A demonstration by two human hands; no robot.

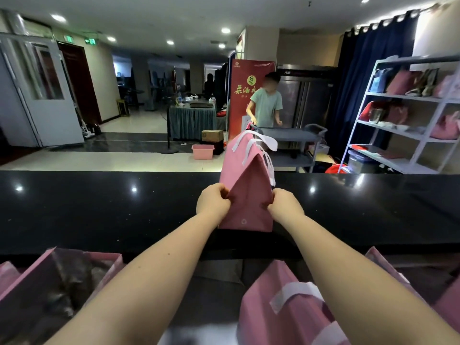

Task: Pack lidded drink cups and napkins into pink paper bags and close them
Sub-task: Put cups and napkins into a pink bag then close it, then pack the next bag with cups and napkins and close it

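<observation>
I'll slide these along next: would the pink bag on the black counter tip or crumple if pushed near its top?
Likely tips: the pink bag stands tall on a narrow base on the black counter. Its paper probably creases easily; the sides fold inward where the left hand and right hand pinch them.

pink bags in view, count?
4 clear: one bag on the counter, pinched by left hand and right hand; three nearer: left, centre, right. More may be hidden.
</observation>
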